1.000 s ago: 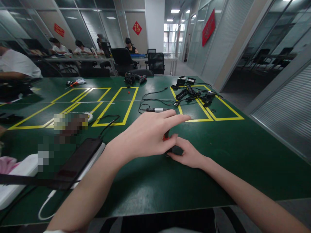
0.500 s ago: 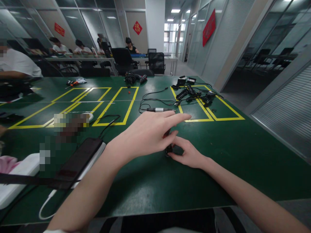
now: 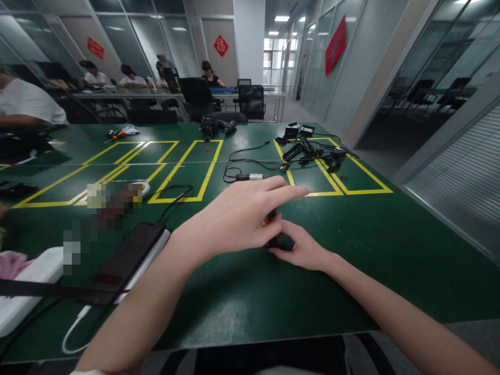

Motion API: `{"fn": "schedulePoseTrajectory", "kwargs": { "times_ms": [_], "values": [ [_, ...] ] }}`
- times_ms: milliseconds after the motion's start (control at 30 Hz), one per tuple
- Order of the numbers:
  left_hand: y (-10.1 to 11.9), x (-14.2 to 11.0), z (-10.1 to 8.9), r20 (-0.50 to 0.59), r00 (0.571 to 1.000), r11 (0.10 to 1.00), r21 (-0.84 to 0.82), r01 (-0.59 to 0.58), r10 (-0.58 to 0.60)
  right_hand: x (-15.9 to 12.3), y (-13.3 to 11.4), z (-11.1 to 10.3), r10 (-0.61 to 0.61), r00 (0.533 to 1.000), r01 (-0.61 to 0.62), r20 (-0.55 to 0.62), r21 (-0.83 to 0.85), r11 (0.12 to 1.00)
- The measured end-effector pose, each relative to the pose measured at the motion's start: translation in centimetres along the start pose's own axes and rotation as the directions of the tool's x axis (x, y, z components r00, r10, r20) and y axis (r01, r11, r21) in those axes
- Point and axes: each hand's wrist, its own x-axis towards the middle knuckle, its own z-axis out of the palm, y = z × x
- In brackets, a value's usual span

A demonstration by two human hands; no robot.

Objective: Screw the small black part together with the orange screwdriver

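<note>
My left hand [image 3: 250, 211] arches over the middle of the green table [image 3: 219, 307], its index finger stretched out to the right. Its thumb and other fingers close round an upright orange-and-black tool handle [image 3: 267, 221], mostly hidden behind them. Just below and to the right, my right hand [image 3: 302, 247] rests on the table and pinches a small black part [image 3: 286, 241] at the foot of the handle. The palm and fingers cover much of this part, so its kind does not show. Behind my left hand lies a black-and-silver corded pen-shaped tool [image 3: 253, 177].
Black parts and cables [image 3: 308, 151] lie heaped within yellow tape at the back right. A power drill [image 3: 228, 126] lies at the back. On the left are a phone [image 3: 127, 255] and a white power strip [image 3: 31, 291]. A person in a white shirt [image 3: 33, 101] sits far left.
My left thumb and fingers shift slightly round the handle, and different amounts of its orange show. Both arms and my right hand stay nearly in place.
</note>
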Motion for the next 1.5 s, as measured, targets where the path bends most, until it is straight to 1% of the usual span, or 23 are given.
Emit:
{"fn": "schedulePoseTrajectory", "kwargs": {
  "times_ms": [133,300,467,600,767,933,1100,1267,1400,1500],
  "values": [
    [-0.06,-0.04,-0.05,0.011,0.999,0.999,0.006,0.032,-0.033,0.03,-0.02,-0.06,-0.004,1.000,0.004,0.009,0.008,1.000],
    [0.03,-0.03,-0.14,0.021,1.000,1.000,0.008,0.005,-0.005,0.05,-0.01,-0.04,-0.006,1.000,0.006,0.007,0.005,1.000],
    [0.16,-0.01,-0.15,0.006,0.999,0.999,0.020,0.039,-0.039,0.06,-0.09,-0.06,-0.017,1.000,0.017,0.005,0.009,1.000],
    [0.33,-0.10,-0.24,0.019,0.999,1.000,0.013,0.026,-0.026,0.12,-0.25,-0.13,0.000,1.000,-0.001,0.013,0.011,1.000],
    [0.20,-0.08,-0.12,0.008,0.999,0.998,0.047,0.052,-0.052,0.18,-0.21,-0.10,-0.004,1.000,0.003,0.030,0.020,1.000],
    [0.01,-0.07,-0.02,0.004,1.000,1.000,0.006,0.011,-0.011,0.17,-0.20,-0.09,-0.018,1.000,0.018,0.020,0.018,1.000],
    [0.22,-0.10,-0.19,0.003,0.999,0.998,0.048,0.037,-0.037,0.21,-0.28,-0.14,-0.013,1.000,0.013,0.020,0.017,1.000],
    [0.44,-0.17,-0.38,0.030,0.999,0.997,0.067,0.038,-0.040,0.20,-0.24,-0.12,-0.012,1.000,0.011,0.028,0.017,1.000],
    [0.22,-0.07,-0.15,0.001,0.999,0.997,0.057,0.046,-0.046,0.07,-0.06,0.01,-0.012,1.000,0.012,0.014,0.014,1.000],
    [-0.01,0.00,0.00,0.014,1.000,0.999,0.034,0.015,-0.016,0.05,-0.05,0.04,-0.016,1.000,0.016,0.007,0.009,1.000]
  ]
}}
